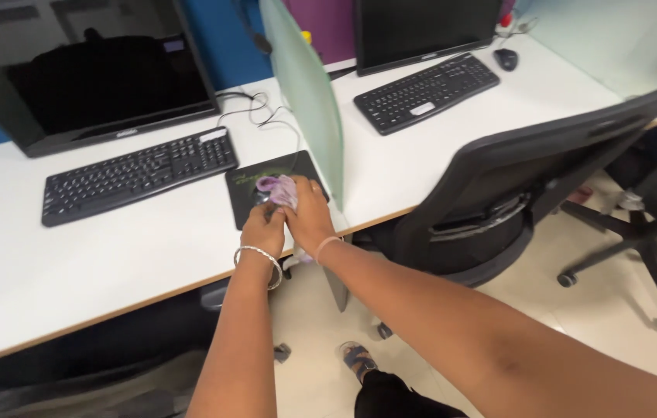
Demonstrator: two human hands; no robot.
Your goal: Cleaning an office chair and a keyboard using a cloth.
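Both my hands meet over a black mouse pad (245,203) on a white desk (73,263). My right hand (309,213) grips a crumpled purple-and-white cloth (279,188) and presses it down on the pad. My left hand (263,227), with a silver bangle on its wrist, rests against the right hand at the pad's front edge. A mouse under the cloth is mostly hidden, with only a dark bit showing. I cannot tell whether the left hand holds anything.
A black keyboard (138,172) and monitor (88,73) stand left of the pad. A frosted divider panel (309,93) rises right beside it. Beyond are a second keyboard (425,91), monitor (425,31) and mouse (506,58). A black office chair (530,178) stands at right.
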